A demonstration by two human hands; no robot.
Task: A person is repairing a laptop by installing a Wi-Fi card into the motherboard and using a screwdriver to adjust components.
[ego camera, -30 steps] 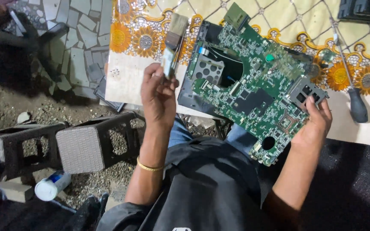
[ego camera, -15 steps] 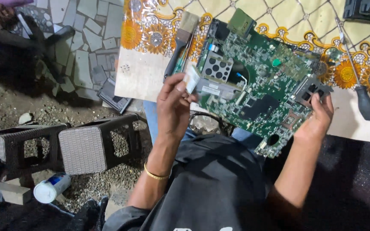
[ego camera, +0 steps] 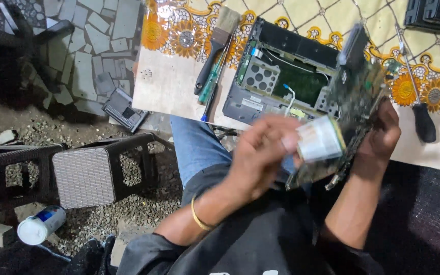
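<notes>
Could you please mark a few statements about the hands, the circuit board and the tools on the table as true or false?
1. The right hand holds the green circuit board tilted up off the table. True.
2. The left hand is empty. False: it holds a small silvery card.
3. The paintbrush lies left of the open laptop base. True.
4. The black-handled screwdriver lies inside the laptop base. False: it lies on the tablecloth, right of the board.

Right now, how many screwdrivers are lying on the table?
2. A green-handled screwdriver lies beside the paintbrush, left of the open laptop base. A black-handled screwdriver lies at the right, past the right hand. The lifted circuit board may hide others.
</notes>
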